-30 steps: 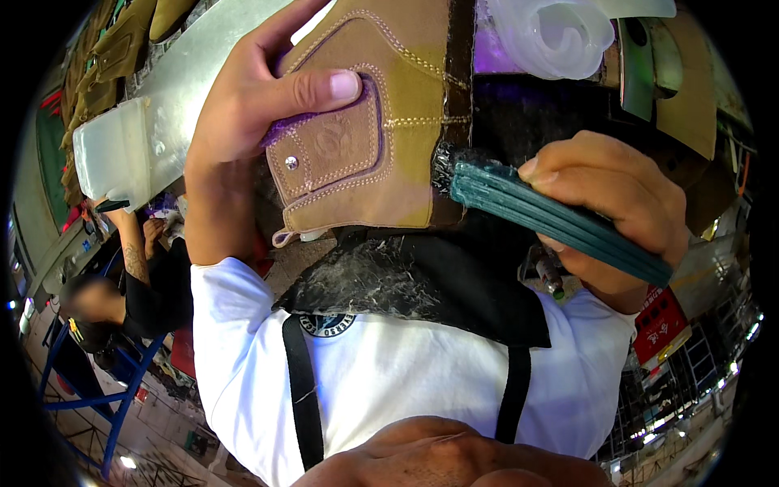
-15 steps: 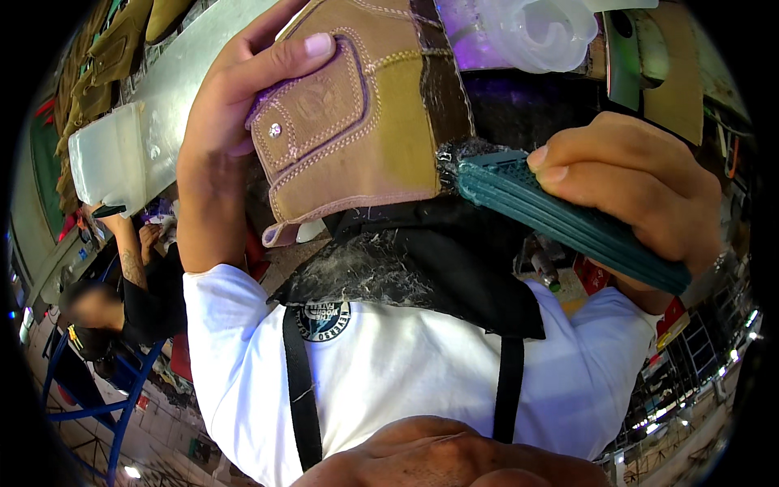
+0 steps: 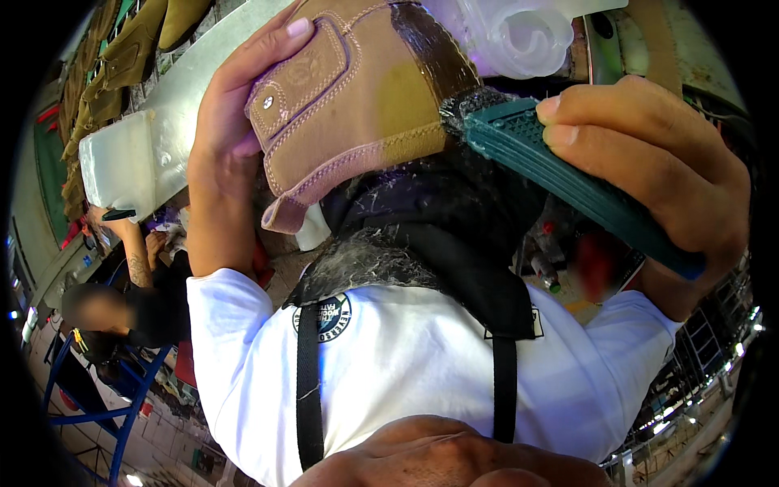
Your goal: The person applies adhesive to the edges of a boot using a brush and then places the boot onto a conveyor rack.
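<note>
My left hand [image 3: 237,91] is wrapped round a tan leather boot upper [image 3: 357,105], thumb on its face and the other fingers mostly hidden behind. The upper has stitched panels, a small metal rivet and a loop at its lower corner. A dark brown, glossy band [image 3: 436,50] runs along its right edge, and an olive patch lies beside that. In my right hand [image 3: 653,162] is a teal brush [image 3: 568,178] with a ridged handle, gripped between fingers and thumb. Its dark, matted bristle end [image 3: 471,105] touches the upper's edge near the lower right corner.
A translucent plastic container [image 3: 523,40] stands beyond the upper. On the left are a metal surface [image 3: 174,97], a translucent block-like tub [image 3: 118,162] and hanging tan boots [image 3: 130,49]. Another person in black [image 3: 162,300] works at the left. A dark apron [image 3: 422,243] covers my front.
The upper has tilted, its right side and lower edge rising. The brush has moved up along with my right hand, its bristle end still at the upper's lower right edge.
</note>
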`<state>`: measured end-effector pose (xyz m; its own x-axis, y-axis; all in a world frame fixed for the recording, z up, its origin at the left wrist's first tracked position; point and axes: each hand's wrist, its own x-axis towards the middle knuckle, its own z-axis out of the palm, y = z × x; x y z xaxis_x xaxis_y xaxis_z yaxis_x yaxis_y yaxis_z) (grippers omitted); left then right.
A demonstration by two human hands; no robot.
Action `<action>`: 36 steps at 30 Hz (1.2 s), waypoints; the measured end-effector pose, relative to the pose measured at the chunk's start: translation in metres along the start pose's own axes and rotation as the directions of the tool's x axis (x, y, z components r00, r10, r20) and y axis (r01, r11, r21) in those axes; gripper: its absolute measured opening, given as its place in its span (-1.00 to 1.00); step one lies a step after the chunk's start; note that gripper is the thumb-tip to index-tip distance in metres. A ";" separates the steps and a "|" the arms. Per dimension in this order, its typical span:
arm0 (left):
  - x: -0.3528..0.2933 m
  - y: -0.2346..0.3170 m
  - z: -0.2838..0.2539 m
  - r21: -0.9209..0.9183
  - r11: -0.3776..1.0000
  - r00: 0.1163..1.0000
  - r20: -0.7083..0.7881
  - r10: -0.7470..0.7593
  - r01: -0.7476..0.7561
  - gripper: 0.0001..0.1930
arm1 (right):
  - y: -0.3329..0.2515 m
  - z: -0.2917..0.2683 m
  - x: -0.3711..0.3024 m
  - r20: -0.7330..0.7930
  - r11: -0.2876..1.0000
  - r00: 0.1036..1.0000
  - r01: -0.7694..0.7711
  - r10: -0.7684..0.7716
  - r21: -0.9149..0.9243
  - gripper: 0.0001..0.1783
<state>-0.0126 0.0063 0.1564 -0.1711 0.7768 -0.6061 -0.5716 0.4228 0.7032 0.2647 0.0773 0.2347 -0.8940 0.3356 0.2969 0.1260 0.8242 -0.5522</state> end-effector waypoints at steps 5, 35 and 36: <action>0.004 0.006 -0.012 -0.095 0.992 0.992 0.100 -0.077 0.087 -0.41 | -0.003 -0.020 0.013 0.063 0.997 0.997 0.057 -0.054 -0.049 -0.71; -0.054 -0.049 -0.038 -0.580 0.471 0.711 0.684 -0.161 0.665 -0.53 | 0.032 -0.065 0.028 0.053 0.958 0.962 0.259 -0.267 0.123 -0.75; -0.058 -0.048 -0.037 -0.588 0.451 0.716 0.671 -0.190 0.671 -0.54 | 0.032 -0.064 0.027 0.056 0.957 0.962 0.258 -0.267 0.132 -0.75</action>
<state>-0.0047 -0.0761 0.1438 0.5249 0.7892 -0.3187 -0.8448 0.4374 -0.3083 0.2720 0.1415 0.2750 -0.9180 0.0772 0.3890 -0.1667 0.8149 -0.5551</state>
